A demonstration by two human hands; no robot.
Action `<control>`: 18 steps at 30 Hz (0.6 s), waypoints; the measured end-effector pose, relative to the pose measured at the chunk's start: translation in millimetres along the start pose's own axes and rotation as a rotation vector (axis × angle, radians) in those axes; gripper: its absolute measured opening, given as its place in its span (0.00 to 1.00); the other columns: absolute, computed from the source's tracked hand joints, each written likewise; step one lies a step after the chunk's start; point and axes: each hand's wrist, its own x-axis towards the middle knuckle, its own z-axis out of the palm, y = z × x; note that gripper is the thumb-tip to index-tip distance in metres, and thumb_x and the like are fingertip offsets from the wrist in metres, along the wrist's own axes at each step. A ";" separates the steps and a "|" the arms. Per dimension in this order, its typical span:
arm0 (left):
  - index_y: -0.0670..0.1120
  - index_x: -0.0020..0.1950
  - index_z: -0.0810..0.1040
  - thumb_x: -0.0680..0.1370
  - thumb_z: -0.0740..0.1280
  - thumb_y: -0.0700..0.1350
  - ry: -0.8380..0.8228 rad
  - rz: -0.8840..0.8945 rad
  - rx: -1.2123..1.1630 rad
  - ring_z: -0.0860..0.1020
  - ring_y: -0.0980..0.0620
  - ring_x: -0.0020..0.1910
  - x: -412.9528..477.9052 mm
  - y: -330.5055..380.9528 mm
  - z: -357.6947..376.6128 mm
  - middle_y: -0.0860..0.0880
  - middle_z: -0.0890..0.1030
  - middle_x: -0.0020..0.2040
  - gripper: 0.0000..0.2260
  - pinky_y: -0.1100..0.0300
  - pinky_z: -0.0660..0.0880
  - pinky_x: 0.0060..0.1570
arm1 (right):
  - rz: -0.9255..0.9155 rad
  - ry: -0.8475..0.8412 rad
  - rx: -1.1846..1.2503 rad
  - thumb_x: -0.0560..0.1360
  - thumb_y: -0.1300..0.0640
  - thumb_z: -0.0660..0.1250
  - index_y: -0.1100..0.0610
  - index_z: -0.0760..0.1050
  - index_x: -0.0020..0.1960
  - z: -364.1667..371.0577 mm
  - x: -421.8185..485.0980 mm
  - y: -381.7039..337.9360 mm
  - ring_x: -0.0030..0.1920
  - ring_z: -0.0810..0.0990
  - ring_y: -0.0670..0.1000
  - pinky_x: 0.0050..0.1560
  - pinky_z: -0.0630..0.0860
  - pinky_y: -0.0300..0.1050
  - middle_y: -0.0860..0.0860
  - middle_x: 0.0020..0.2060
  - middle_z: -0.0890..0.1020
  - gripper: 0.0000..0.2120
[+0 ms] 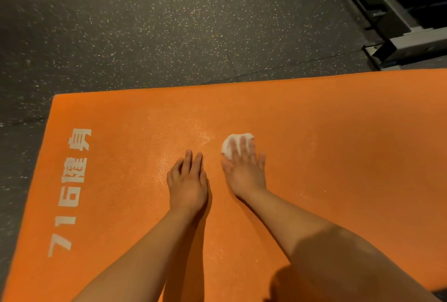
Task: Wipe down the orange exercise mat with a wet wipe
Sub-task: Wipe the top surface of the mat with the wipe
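Note:
The orange exercise mat (326,144) fills the lower part of the head view, with white printed characters running along its left side. A crumpled white wet wipe (229,143) lies on the mat near the middle. My right hand (244,171) presses flat on the wipe with straight, spread fingers that cover its near half. My left hand (187,180) rests flat on the mat just left of it, holding nothing. A faint damp sheen shows on the mat ahead of my left hand.
Dark speckled rubber floor (145,23) surrounds the mat at the top and left. The grey metal base of a gym machine (396,35) stands at the top right, close to the mat's far edge.

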 end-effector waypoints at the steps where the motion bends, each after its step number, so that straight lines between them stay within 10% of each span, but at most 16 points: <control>1: 0.54 0.80 0.60 0.85 0.53 0.52 -0.002 0.002 0.009 0.55 0.43 0.77 1.7 0.2 -1.4 0.49 0.55 0.82 0.22 0.46 0.52 0.74 | 0.102 0.027 0.046 0.85 0.40 0.42 0.45 0.36 0.82 -2.0 6.9 0.7 0.79 0.29 0.52 0.77 0.33 0.62 0.49 0.81 0.34 0.30; 9: 0.54 0.80 0.61 0.85 0.52 0.49 0.055 0.000 -0.069 0.53 0.43 0.78 38.7 -4.9 -3.6 0.49 0.55 0.82 0.22 0.44 0.49 0.75 | -0.270 -0.065 -0.067 0.85 0.43 0.40 0.43 0.37 0.82 5.7 24.8 -50.3 0.79 0.31 0.50 0.76 0.36 0.66 0.45 0.81 0.36 0.27; 15: 0.53 0.79 0.65 0.84 0.57 0.47 0.078 -0.042 -0.071 0.57 0.45 0.76 36.9 -4.7 -3.0 0.50 0.60 0.81 0.21 0.45 0.51 0.74 | 0.116 0.090 -0.012 0.86 0.45 0.42 0.46 0.38 0.82 -9.2 52.7 -15.1 0.80 0.33 0.51 0.76 0.35 0.66 0.47 0.81 0.37 0.27; 18: 0.52 0.79 0.64 0.85 0.56 0.47 0.092 -0.086 -0.085 0.60 0.43 0.73 52.2 0.8 -11.2 0.49 0.61 0.80 0.21 0.45 0.55 0.71 | 0.022 0.011 0.003 0.86 0.49 0.46 0.46 0.36 0.82 -4.4 53.4 -48.4 0.79 0.30 0.54 0.76 0.35 0.68 0.48 0.81 0.35 0.28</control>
